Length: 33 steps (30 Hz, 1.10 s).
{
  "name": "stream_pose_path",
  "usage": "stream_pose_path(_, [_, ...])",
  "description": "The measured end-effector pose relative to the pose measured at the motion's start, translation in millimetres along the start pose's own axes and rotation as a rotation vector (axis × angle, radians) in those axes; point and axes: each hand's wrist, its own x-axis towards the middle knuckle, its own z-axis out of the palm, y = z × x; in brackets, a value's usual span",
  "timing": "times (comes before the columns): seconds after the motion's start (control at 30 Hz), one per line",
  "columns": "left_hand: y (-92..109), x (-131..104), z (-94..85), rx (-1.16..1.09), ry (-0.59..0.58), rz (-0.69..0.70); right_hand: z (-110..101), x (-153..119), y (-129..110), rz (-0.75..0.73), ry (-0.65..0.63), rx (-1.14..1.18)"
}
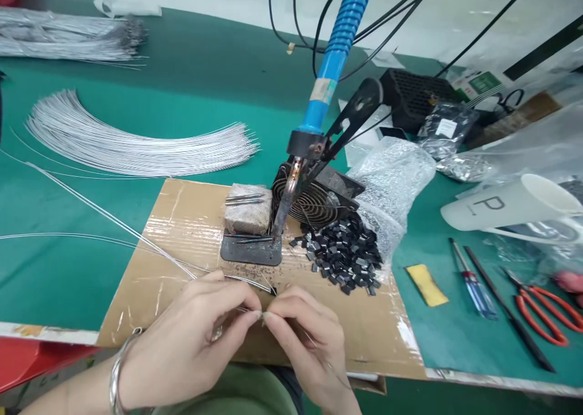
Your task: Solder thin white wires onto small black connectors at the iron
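My left hand pinches thin wires near the front edge of the cardboard. Fingertips nearly touching it, my right hand is closed on a fine wire end; a thin strand trails over its palm. Long white wires run from the left to my left hand. A small black piece sits at a wire end just above my fingertips. Beyond my hands, a blue-handled soldering iron hangs in a black stand, its tip down by a block with thin metal sticks on it.
Small black parts lie piled at right, near a fan and bubble wrap. A wire bundle lies at back left. Further right are a yellow sponge, screwdriver, red-handled pliers and white mug.
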Motion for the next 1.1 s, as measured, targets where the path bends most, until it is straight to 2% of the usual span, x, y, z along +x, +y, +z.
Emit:
stream_pose_path(0.1, [-7.6, 2.7, 8.3, -0.125, 0.017, -0.139, 3.2, 2.0, 0.3, -0.001, 0.061, 0.004])
stream_pose_path(0.17, [-10.2, 5.4, 13.8, -0.194, 0.059, -0.18, 6.4, 3.5, 0.2, 0.019, 0.135, 0.009])
stream_pose_path(0.33, [-9.5, 15.0, 19.2, -0.251, 0.176, -0.187, 11.9, 5.7, -0.7, 0.112, 0.347, 0.07])
stream_pose_path(0.43, [-9.0, 20.0, 16.5, -0.229, 0.25, -0.175, 12.0, 4.8, 0.1, 0.236, 0.484, 0.203])
stream_pose_path(0.5, [-7.9, 21.9, 14.6, -0.238, 0.26, -0.198, 12.3, 3.8, 0.3, 0.295, 0.531, 0.287])
stream_pose_path(0.7, [1.0, 22.6, 13.0, -0.307, 0.289, -0.393, 19.6, 4.5, -4.0, 0.364, 0.424, 0.367])
stream_pose_path(1.1, [1.5, 21.9, 9.8, -0.421, 0.281, -0.356, 27.3, 12.9, -7.1, 0.316, 0.377, 0.433])
